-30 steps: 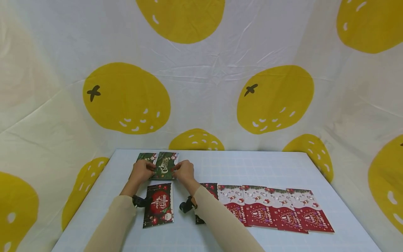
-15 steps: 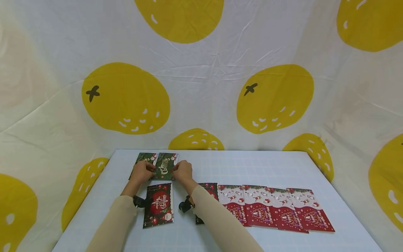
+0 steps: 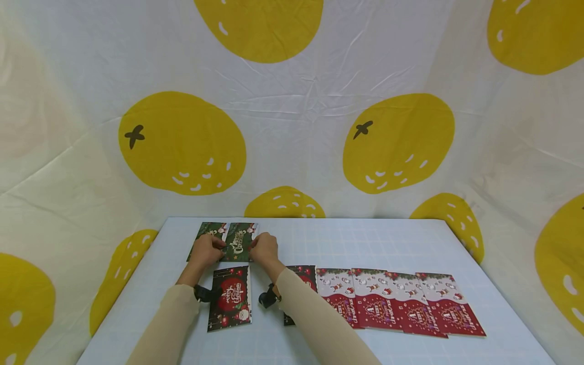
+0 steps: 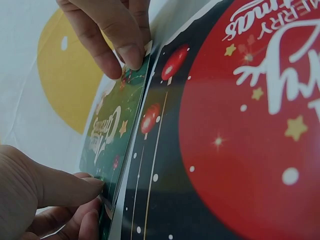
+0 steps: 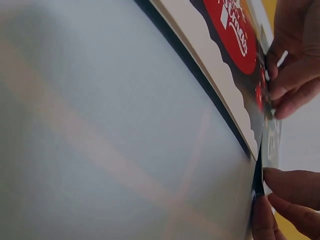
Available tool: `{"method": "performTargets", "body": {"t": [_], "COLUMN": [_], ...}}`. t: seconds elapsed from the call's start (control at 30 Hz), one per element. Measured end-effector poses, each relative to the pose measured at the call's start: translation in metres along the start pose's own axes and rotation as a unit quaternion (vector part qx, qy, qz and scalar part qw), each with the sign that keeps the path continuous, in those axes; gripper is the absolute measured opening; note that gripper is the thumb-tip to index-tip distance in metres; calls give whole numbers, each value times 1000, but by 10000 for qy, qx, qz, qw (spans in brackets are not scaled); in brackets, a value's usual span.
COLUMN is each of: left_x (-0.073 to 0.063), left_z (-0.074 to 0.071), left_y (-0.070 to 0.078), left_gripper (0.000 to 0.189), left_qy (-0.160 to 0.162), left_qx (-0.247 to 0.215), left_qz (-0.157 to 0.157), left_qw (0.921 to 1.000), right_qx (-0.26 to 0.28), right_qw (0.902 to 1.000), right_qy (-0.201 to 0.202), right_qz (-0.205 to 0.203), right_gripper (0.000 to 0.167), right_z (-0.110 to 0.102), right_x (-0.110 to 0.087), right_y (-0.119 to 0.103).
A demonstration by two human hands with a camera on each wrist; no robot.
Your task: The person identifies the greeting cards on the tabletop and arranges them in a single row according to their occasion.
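A green Christmas card (image 3: 237, 238) lies near the table's far left, its left side beside a second green card (image 3: 214, 227) that my left hand partly covers. My left hand (image 3: 207, 249) pinches the first card's left edge, thumb on its face in the left wrist view. At the opposite edge, my right hand (image 3: 265, 250) pinches the same card; in the right wrist view its thumb (image 5: 292, 185) presses the card. Just nearer than the hands lies a dark card (image 3: 230, 299) with a red circle, between the two forearms.
Another dark card (image 3: 303, 274) is partly hidden under my right forearm. Several red-and-white Christmas cards (image 3: 374, 299) extend rightward from it in a row, some overlapping. A cloth (image 3: 292, 152) printed with yellow fruit hangs behind the white table (image 3: 347, 243).
Both hands keep their hold on the green card, with only a very slight shift of the right hand to the left. The other cards stay where they were.
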State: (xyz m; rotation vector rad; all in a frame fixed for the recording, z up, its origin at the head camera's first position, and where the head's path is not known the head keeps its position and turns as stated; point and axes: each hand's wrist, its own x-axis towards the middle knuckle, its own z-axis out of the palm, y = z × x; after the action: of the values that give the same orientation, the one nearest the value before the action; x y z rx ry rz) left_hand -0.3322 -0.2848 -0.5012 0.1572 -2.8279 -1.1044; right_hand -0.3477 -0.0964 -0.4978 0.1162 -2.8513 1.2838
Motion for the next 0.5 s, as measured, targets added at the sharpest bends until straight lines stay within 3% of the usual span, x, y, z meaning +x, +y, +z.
{"method": "performTargets", "body": {"t": [0.33, 0.5], "left_x": [1, 0], "left_z": [2, 1], "left_y": [-2, 0], "left_gripper": [21, 20], "left_qy": [-75, -80], "left_qx": [108, 79], "left_qz": [101, 97], "left_qw": [9999, 9999], "right_qx": [-28, -106], "right_qw": [9999, 9998], "right_qy": [-80, 16], "right_qz": [59, -153], "right_gripper": [20, 14], "right_z": [0, -1], "right_x": [-2, -5], "right_y": [0, 0]}}
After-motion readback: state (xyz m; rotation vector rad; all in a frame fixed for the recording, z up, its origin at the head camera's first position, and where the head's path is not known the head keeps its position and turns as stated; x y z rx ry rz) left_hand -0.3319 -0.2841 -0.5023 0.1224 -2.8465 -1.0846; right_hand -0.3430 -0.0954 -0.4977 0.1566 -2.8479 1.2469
